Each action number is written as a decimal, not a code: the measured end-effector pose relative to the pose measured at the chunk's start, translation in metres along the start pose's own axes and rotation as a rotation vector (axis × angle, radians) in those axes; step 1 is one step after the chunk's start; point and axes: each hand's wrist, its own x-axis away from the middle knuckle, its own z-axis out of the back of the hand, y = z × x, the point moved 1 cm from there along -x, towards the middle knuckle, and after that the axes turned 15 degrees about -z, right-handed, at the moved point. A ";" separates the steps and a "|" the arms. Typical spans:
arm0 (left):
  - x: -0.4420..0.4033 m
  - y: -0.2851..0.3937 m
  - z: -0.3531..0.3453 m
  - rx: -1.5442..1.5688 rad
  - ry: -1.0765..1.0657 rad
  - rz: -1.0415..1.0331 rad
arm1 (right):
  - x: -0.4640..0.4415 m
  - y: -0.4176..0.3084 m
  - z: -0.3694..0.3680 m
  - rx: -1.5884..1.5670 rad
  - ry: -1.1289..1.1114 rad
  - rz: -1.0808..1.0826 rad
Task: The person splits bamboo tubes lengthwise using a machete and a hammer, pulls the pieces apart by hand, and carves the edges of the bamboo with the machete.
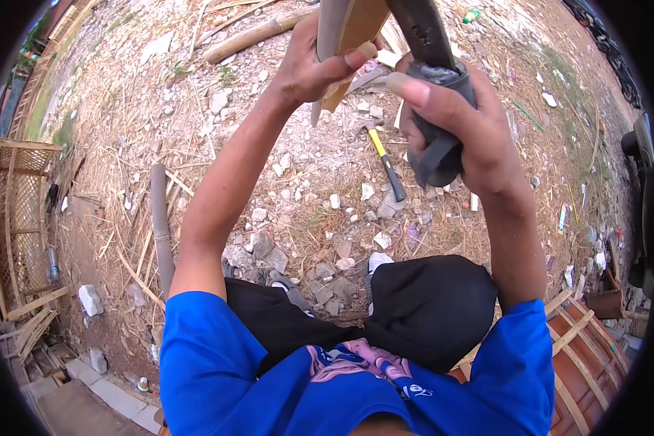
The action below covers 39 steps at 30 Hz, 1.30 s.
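Note:
My left hand point(320, 64) is closed around a split piece of bamboo point(361, 25), with its thumb lying across the pale inner face. The piece runs up out of the top of the view, and its lower end shows below the hand. My right hand point(458, 116) grips the dark wrapped handle point(437, 149) of a machete. The machete's dark blade point(423, 35) points upward beside the bamboo, its far end cut off by the frame. Below and between the hands, a hammer point(382, 156) with a yellow and black handle lies on the ground.
Stones, straw and bamboo scraps cover the ground point(312, 189). A bamboo pole point(258, 38) lies at the top, another pole point(161, 225) at the left. Far left stands a lattice frame point(23, 218). Brown slatted panels point(585, 363) sit at lower right, near my bent knee point(436, 305).

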 end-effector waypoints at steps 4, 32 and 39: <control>0.041 -0.049 0.016 -0.143 -0.052 0.133 | -0.020 0.025 0.001 0.029 -0.097 -0.195; 0.141 -0.118 0.009 0.050 -0.124 0.465 | -0.049 0.123 -0.013 -0.018 -0.094 -0.256; 0.137 -0.113 0.004 0.089 -0.135 0.430 | -0.044 0.128 -0.012 -0.059 -0.092 -0.284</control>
